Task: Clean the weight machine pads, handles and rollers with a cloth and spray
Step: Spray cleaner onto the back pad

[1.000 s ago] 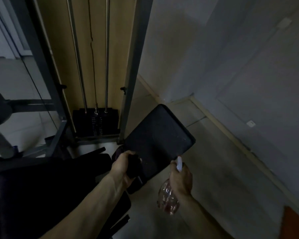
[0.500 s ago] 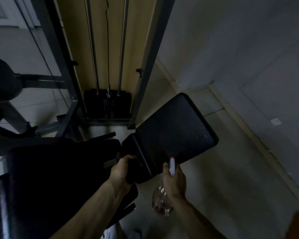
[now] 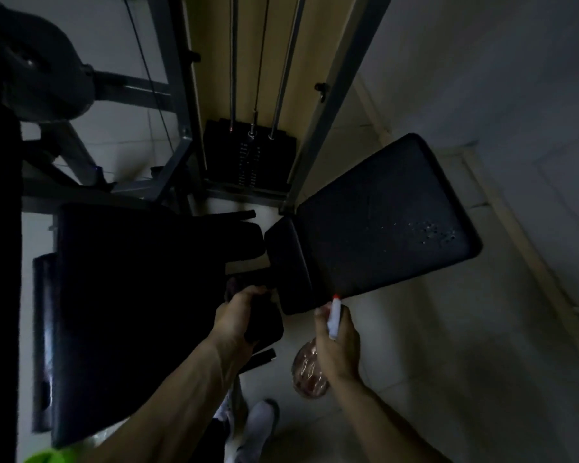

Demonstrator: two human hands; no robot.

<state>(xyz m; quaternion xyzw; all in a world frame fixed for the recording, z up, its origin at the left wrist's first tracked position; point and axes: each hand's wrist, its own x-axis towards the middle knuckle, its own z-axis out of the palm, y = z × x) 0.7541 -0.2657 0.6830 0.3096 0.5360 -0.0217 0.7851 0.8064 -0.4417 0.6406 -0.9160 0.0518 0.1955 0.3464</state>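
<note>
A large black square pad (image 3: 381, 222) tilts up at centre right, and fine spray droplets glint near its right edge. A narrower black pad section (image 3: 288, 262) joins its left side. My right hand (image 3: 338, 345) grips a clear spray bottle (image 3: 310, 372) with reddish liquid just below the pad's near edge. Its white, red-tipped nozzle (image 3: 334, 315) points up at the pad. My left hand (image 3: 238, 315) grips a dark object (image 3: 264, 324) beside the narrow section; it is too dark to tell whether this is a cloth.
A wide black seat pad (image 3: 141, 295) fills the left. Behind stand the weight stack (image 3: 248, 152) with guide rods and the grey frame posts (image 3: 331, 105). A black roller (image 3: 37, 68) sits top left. My white shoe (image 3: 258, 426) is on the tiled floor; a wall runs along the right.
The view has dropped and moved closer, so the pad looks larger. Both hands keep their grips, and the nozzle stays just under the pad's near edge. More droplets show on the pad.
</note>
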